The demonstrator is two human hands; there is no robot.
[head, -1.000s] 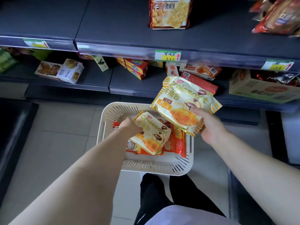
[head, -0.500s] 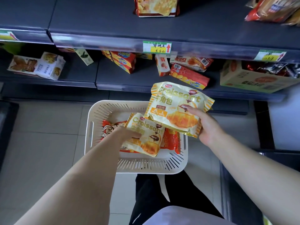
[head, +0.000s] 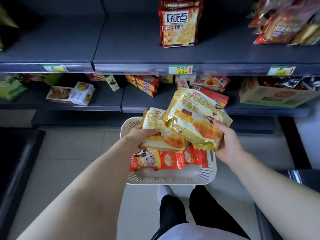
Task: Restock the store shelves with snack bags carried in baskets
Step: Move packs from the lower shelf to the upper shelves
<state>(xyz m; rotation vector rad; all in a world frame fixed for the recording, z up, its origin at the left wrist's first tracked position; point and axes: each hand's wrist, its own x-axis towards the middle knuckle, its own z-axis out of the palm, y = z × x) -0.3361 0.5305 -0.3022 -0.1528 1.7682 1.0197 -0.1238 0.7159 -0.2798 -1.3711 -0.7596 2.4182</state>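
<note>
A white slotted basket (head: 173,177) sits on the floor in front of the shelves. Red and orange snack bags (head: 166,160) lie inside it. My left hand (head: 140,137) grips a yellow croissant bag (head: 161,130) lifted just above the basket. My right hand (head: 226,141) holds a second, larger-looking croissant bag (head: 195,118) tilted up, overlapping the first bag's right side. Both bags hover below the dark upper shelf (head: 135,49), which carries a red-brown cracker bag (head: 180,26) standing upright.
The lower shelf (head: 107,99) holds biscuit boxes (head: 71,93), orange packs (head: 145,84) and a cardboard carton (head: 275,96) at the right. More bags (head: 285,21) crowd the upper shelf's far right. My legs (head: 187,208) stand behind the basket. A dark fixture (head: 15,161) borders the left floor.
My left hand has lifted its croissant bag out of the basket up beside the one in my right hand. The view has tilted upward, showing more of the upper shelf.
</note>
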